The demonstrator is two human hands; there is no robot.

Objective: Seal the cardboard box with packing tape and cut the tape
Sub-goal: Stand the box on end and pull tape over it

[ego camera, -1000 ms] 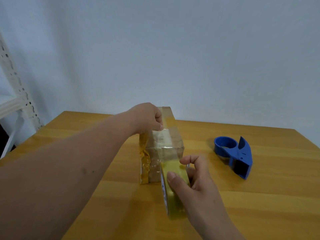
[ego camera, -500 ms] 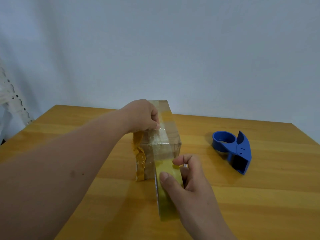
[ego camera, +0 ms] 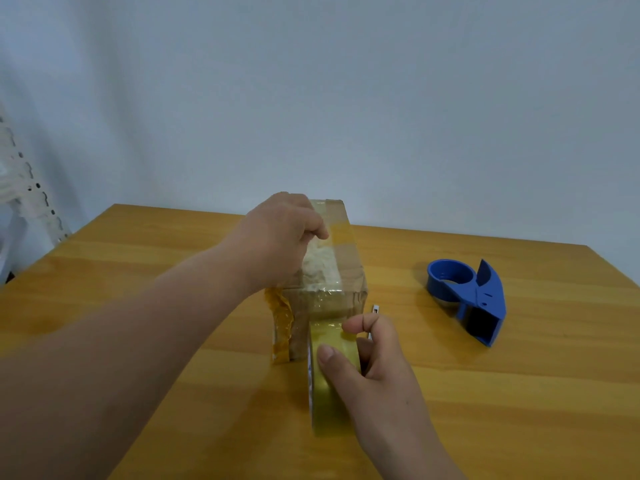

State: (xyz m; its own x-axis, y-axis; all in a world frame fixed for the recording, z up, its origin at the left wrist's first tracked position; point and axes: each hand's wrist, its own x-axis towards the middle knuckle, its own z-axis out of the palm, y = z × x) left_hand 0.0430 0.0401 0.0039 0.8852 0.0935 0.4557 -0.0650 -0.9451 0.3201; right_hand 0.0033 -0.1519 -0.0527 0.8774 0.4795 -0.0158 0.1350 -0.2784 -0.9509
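The cardboard box (ego camera: 346, 271) is brown with clear and amber strips, and the tape roll (ego camera: 329, 382) is translucent yellow. The dispenser (ego camera: 467, 299) is solid blue; the table (ego camera: 519, 393) is honey-coloured wood grain, the wall (ego camera: 381, 98) plain pale grey.

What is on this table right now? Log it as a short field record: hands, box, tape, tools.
left hand: pressing tape onto the top of the cardboard box
right hand: gripping the tape roll, held on edge in front of the box
tape state: strip runs from the roll up the box front; not cut
tape dispenser: blue, no roll loaded, untouched on the wooden table to the right
box side: crumpled old tape hanging at the left
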